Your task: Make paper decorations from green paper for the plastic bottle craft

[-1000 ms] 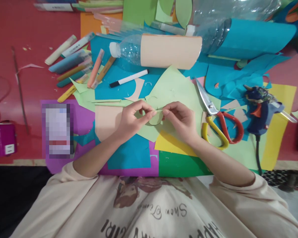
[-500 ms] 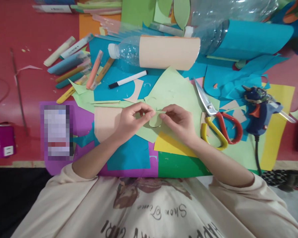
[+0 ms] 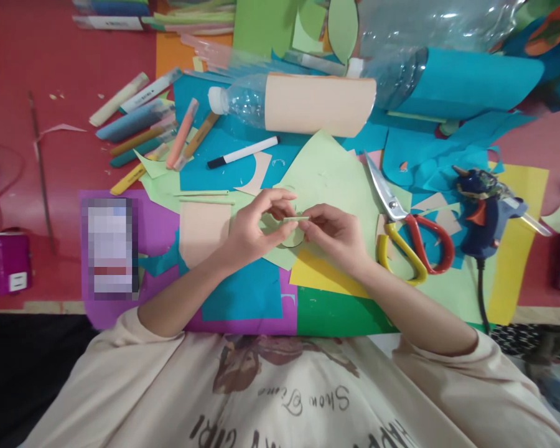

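Note:
A narrow light green paper strip (image 3: 295,219) is pinched at its right end between the thumb and index finger of my right hand (image 3: 336,236). My left hand (image 3: 254,230) is at the strip's other end, its index finger raised and its thumb apart from it, just below the strip. Whether the left thumb touches the strip I cannot tell. Beneath both hands lies a larger light green sheet (image 3: 324,165), with a rounded outline partly hidden by my fingers. Scissors (image 3: 394,208) with red and yellow handles lie open to the right of my right hand.
A blue glue gun (image 3: 485,224) with a cord lies at the right. Behind stand-in rows of paper are a peach-wrapped bottle (image 3: 320,104) and a blue-wrapped bottle (image 3: 476,81), both lying down. Several markers (image 3: 130,118) and a blurred phone (image 3: 111,246) are at the left.
My left index finger has lifted away from its thumb, and the fingers are farther apart. The strip and right hand sit slightly lower. The whole view has shifted a little.

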Demonstrator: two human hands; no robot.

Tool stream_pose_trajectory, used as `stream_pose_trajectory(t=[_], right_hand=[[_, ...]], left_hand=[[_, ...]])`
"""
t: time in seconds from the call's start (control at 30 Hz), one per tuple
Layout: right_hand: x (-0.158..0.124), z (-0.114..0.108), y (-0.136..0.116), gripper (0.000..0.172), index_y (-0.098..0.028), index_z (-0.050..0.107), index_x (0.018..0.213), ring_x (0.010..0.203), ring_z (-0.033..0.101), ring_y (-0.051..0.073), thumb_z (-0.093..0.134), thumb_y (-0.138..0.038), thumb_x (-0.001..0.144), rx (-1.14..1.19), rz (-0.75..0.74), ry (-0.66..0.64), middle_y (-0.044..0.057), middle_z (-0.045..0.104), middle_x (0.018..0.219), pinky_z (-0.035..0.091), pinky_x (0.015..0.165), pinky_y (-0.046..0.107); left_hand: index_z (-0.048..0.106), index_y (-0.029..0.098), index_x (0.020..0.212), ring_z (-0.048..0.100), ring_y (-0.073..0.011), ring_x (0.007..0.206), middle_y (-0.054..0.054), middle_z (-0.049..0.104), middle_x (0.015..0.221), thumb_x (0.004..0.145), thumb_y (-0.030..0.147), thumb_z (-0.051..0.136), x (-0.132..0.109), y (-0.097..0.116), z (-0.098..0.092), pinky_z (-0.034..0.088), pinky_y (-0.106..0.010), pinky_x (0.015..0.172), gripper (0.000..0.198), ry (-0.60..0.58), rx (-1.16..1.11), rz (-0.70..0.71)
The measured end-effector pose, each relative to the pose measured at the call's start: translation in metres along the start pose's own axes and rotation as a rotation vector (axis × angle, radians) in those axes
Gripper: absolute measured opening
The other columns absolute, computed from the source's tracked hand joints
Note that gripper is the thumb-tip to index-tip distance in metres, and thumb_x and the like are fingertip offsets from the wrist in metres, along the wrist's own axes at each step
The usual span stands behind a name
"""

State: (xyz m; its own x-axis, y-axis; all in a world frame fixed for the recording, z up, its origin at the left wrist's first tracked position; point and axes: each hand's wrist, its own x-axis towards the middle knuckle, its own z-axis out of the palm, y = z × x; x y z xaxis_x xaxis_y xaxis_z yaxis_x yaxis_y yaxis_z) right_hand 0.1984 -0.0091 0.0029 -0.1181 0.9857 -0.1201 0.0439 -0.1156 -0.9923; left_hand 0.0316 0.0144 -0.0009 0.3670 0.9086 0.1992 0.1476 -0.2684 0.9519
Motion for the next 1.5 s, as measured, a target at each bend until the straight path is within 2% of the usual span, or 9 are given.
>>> stream_pose_trajectory(t=[0.17, 0.4, 0.63, 0.8, 1.0, 1.17, 1.33, 1.4, 1.5], right_hand=[[0.001, -0.004, 0.000, 0.027, -0.019, 0.059, 0.075, 0.053, 0.054, 0.009, 0.065, -0.045, 0.077, 0.008, 0.010, 0.038, -0.003, 0.059, 0.060, 0.046, 0.052, 0.025], [0.002, -0.014, 0.000, 0.034, -0.021, 0.052, 0.069, 0.047, 0.048, 0.007, 0.060, -0.052, 0.082, 0.107, 0.017, 0.119, -0.004, 0.055, 0.056, 0.039, 0.045, 0.022], [0.003, -0.020, -0.007, 0.046, -0.019, 0.047, 0.053, 0.039, 0.042, 0.007, 0.057, -0.053, 0.083, 0.014, 0.010, 0.092, -0.003, 0.050, 0.045, 0.034, 0.041, 0.023], [0.004, -0.023, -0.011, 0.037, -0.018, 0.058, 0.061, 0.046, 0.049, 0.008, 0.059, -0.047, 0.084, -0.047, -0.019, 0.033, 0.000, 0.059, 0.054, 0.040, 0.044, 0.023], [0.004, -0.030, -0.012, 0.016, -0.019, 0.072, 0.079, 0.055, 0.059, 0.011, 0.065, -0.034, 0.079, -0.225, -0.039, 0.064, 0.001, 0.069, 0.070, 0.049, 0.051, 0.025], [0.012, -0.054, -0.017, 0.010, -0.023, 0.071, 0.080, 0.076, 0.068, 0.019, 0.063, -0.029, 0.081, -0.601, -0.214, 0.217, 0.004, 0.074, 0.083, 0.055, 0.074, 0.035], [0.021, -0.072, -0.013, 0.017, -0.023, 0.069, 0.086, 0.091, 0.067, 0.026, 0.057, -0.034, 0.085, -0.904, -0.390, 0.232, 0.008, 0.074, 0.090, 0.051, 0.086, 0.047], [0.023, -0.073, -0.005, 0.021, -0.021, 0.068, 0.095, 0.103, 0.064, 0.029, 0.056, -0.035, 0.086, -1.004, -0.434, 0.159, 0.009, 0.072, 0.103, 0.048, 0.093, 0.051], [0.024, -0.071, 0.007, 0.032, -0.020, 0.061, 0.113, 0.125, 0.050, 0.032, 0.056, -0.035, 0.086, -1.125, -0.387, 0.116, 0.012, 0.062, 0.125, 0.040, 0.103, 0.056]], left_hand=[[0.061, 0.019, 0.100, 0.064, -0.0104, 0.080, -0.003, 0.067, 0.090, 0.085, 0.029, 0.058, 0.001, -0.001, -0.001, 0.053, -0.021, 0.072, 0.018, 0.025, 0.066, -0.027], [0.065, 0.024, 0.081, 0.063, -0.0094, 0.078, 0.004, 0.068, 0.083, 0.082, 0.030, 0.066, 0.020, -0.002, -0.039, 0.053, -0.026, 0.071, 0.006, 0.355, 0.141, -0.051], [0.064, 0.020, 0.071, 0.062, -0.0090, 0.061, 0.005, 0.065, 0.066, 0.068, 0.031, 0.079, 0.026, -0.005, -0.074, 0.051, -0.025, 0.057, 0.018, 0.199, 0.218, -0.164], [0.070, 0.021, 0.067, 0.064, -0.0118, 0.063, 0.004, 0.069, 0.066, 0.069, 0.028, 0.077, 0.020, -0.004, -0.081, 0.051, -0.027, 0.058, 0.011, 0.244, 0.340, -0.215], [0.070, 0.023, 0.074, 0.068, -0.0179, 0.085, 0.001, 0.073, 0.084, 0.082, 0.023, 0.061, 0.019, -0.002, -0.082, 0.053, -0.034, 0.079, 0.012, 0.190, 0.655, -0.085], [0.063, 0.026, 0.072, 0.065, -0.0177, 0.087, 0.003, 0.069, 0.084, 0.083, 0.023, 0.062, 0.019, -0.007, -0.084, 0.050, -0.036, 0.082, 0.012, 0.241, 0.773, 0.000], [0.055, 0.019, 0.069, 0.062, -0.0121, 0.082, 0.003, 0.063, 0.080, 0.081, 0.026, 0.067, 0.014, -0.008, -0.061, 0.049, -0.030, 0.077, 0.019, 0.336, 0.732, 0.258], [0.060, 0.019, 0.088, 0.063, -0.0141, 0.096, -0.001, 0.068, 0.097, 0.089, 0.028, 0.056, 0.008, -0.004, -0.040, 0.049, -0.029, 0.084, 0.010, 0.111, 0.742, 0.314], [0.047, 0.018, 0.130, 0.045, -0.0204, 0.132, -0.008, 0.052, 0.138, 0.096, 0.036, 0.042, -0.002, 0.003, -0.008, 0.037, -0.035, 0.107, 0.040, -0.435, 0.851, 0.375]])
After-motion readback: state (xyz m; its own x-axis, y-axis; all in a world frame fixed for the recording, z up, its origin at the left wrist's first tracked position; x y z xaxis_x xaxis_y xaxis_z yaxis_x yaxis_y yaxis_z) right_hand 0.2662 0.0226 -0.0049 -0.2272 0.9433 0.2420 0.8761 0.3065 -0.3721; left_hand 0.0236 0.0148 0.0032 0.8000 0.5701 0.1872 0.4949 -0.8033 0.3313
